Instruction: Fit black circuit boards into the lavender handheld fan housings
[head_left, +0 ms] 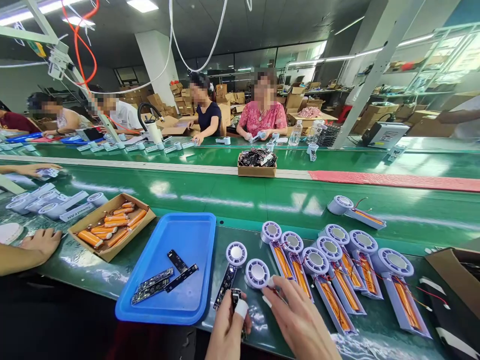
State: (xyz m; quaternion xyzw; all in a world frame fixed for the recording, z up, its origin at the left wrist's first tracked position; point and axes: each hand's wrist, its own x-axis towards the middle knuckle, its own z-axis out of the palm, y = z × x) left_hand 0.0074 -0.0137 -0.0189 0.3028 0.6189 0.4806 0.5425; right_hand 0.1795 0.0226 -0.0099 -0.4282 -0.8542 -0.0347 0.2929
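Note:
My left hand (229, 327), with white tape round one finger, is closed on a small black circuit board (236, 296) at the near edge of the green bench. My right hand (300, 322) reaches toward a round white fan head (257, 273), its fingertips touching the fan body's wired end; what it grips, if anything, is hidden. Another fan half (235, 255) with a black board lies just left of that. A row of several open fan halves (337, 265) with orange batteries lies to the right.
A blue tray (187, 235) holds several black boards. A cardboard box (112, 227) of orange batteries sits left, beside a co-worker's hand (41, 241). A box of dark parts (257, 164) rides the conveyor. Several people sit across it. A cardboard box (455, 272) stands at right.

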